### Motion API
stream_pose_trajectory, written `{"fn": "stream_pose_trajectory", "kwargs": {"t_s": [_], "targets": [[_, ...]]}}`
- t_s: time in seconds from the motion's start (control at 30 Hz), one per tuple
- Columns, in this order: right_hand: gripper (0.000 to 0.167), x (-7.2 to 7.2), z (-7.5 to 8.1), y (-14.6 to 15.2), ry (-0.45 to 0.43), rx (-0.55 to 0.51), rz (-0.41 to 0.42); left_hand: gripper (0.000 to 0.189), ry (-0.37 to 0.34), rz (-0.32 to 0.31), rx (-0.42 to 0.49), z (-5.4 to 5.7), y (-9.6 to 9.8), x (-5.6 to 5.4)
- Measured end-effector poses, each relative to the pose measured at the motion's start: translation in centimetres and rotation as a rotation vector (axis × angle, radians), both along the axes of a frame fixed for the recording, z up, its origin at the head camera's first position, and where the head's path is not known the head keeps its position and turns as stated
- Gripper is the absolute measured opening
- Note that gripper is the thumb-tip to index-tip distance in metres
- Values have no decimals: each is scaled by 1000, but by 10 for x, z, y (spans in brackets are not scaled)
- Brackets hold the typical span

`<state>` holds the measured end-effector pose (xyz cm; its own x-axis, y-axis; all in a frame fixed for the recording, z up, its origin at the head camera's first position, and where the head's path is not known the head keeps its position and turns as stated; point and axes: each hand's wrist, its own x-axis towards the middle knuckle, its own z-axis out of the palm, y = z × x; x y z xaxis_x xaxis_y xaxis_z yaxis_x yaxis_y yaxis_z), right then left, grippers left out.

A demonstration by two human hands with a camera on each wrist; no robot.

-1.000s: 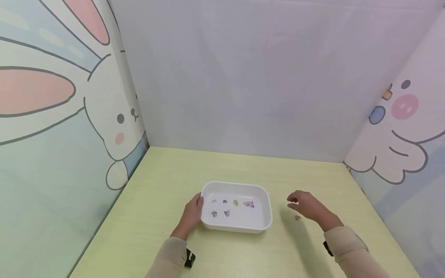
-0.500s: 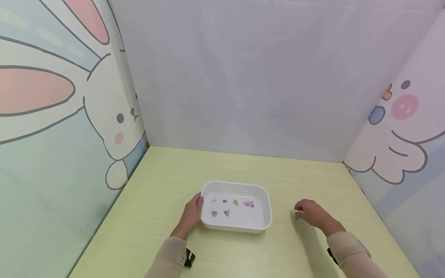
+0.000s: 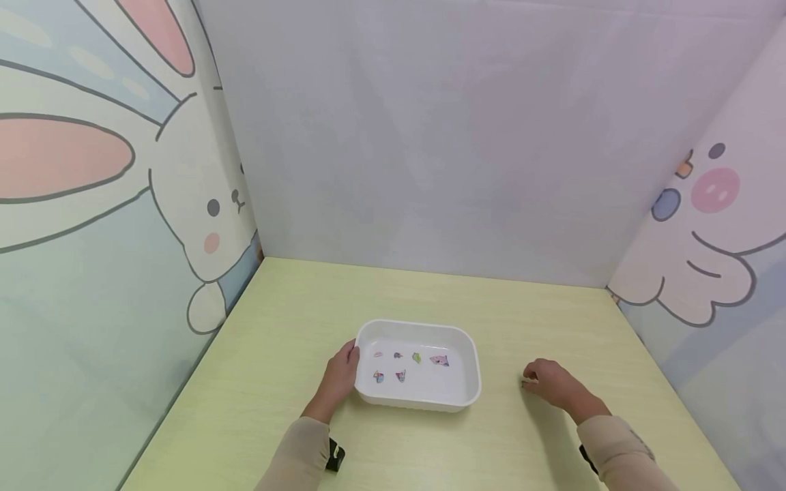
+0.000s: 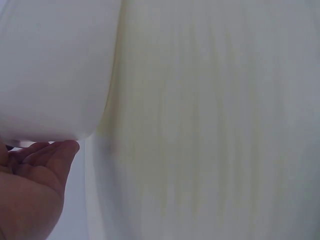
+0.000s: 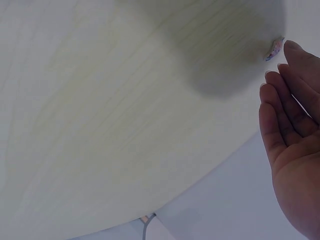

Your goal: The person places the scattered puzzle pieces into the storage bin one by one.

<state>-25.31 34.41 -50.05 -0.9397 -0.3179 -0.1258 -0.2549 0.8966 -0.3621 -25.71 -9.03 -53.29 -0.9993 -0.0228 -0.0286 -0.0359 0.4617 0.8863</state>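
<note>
My left hand (image 3: 340, 374) grips the left end of a white rectangular tray (image 3: 419, 401), thumb at the rim. In the left wrist view its fingers (image 4: 59, 162) lie against the tray's outer wall (image 4: 55, 75). Several small, flat, colourful cartoon pieces lie in the tray, among them a pink one (image 3: 439, 361) and a green one (image 3: 417, 357). To the right of the tray, my right hand (image 3: 552, 383) is low over the table, fingers slightly bent. One small multicoloured piece (image 5: 274, 48) lies on the table right by its thumb and fingertips, partly hidden in the head view.
The pale yellow-green table (image 3: 295, 300) ends at a grey-white back curtain (image 3: 417, 150). Side panels with a cartoon rabbit (image 3: 202, 204) and another white cartoon animal (image 3: 688, 266) flank it. Dark wrist devices (image 3: 334, 455) sit at the sleeves.
My right hand has come down and slightly to the right, its fingertips closing in around the small piece on the table. The left hand and tray stay in place.
</note>
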Motion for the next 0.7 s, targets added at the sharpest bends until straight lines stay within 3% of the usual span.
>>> {"fn": "stream_pose_trajectory", "kwargs": {"t_s": [0.2,0.43,0.7], "targets": [[12,0,-3,1,-16,-17,3,44,4,2,0,0,0,1],[7,1,-5,0,15,-12,64,44,1,8,0,1,0,2],[8,1,-6,-2,10,-3,63,44,9,5,-4,0,0,2]]}}
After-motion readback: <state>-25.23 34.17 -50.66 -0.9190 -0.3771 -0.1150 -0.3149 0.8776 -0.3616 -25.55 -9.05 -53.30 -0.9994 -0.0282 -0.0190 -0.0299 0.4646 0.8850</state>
